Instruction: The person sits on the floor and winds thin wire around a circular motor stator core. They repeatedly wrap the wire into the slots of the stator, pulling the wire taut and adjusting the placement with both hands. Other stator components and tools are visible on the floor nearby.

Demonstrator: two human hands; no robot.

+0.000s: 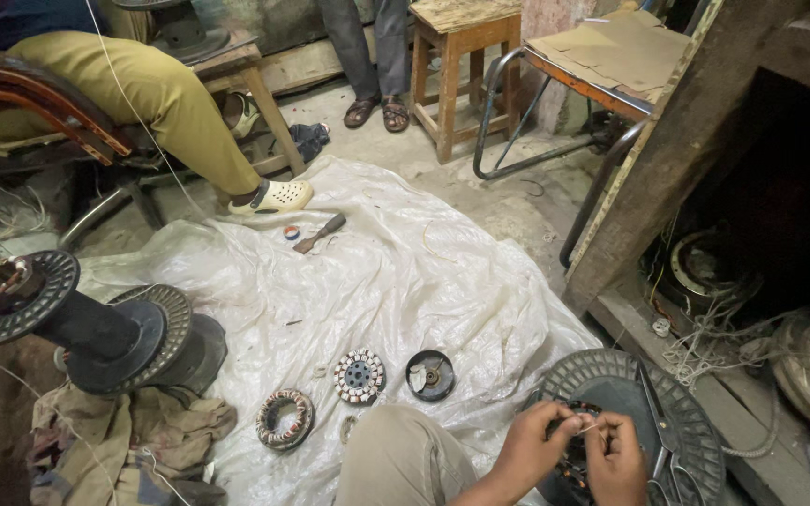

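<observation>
While both hands work low at the frame's edge, the left hand (534, 442) and right hand (617, 452) each pinch a thin wire (591, 428) between thumb and fingertip, just above a wound stator (574, 464) that rests in a round grille (696, 422). Scissors (660, 440) lie on the grille beside the right hand. A knee (396, 459) sits left of the hands. On the plastic sheet (377, 272) lie 2 more stators (285, 419) (359, 376) and a black cup (430, 375) holding a small part. Farther off lie a hammer (319, 233) and tape roll (291, 232). A big spool (77, 323) stands left, over rags (124, 440). Beyond sit a seated person's leg (171, 103), a stool (461, 56) and a bench (611, 56).
</observation>
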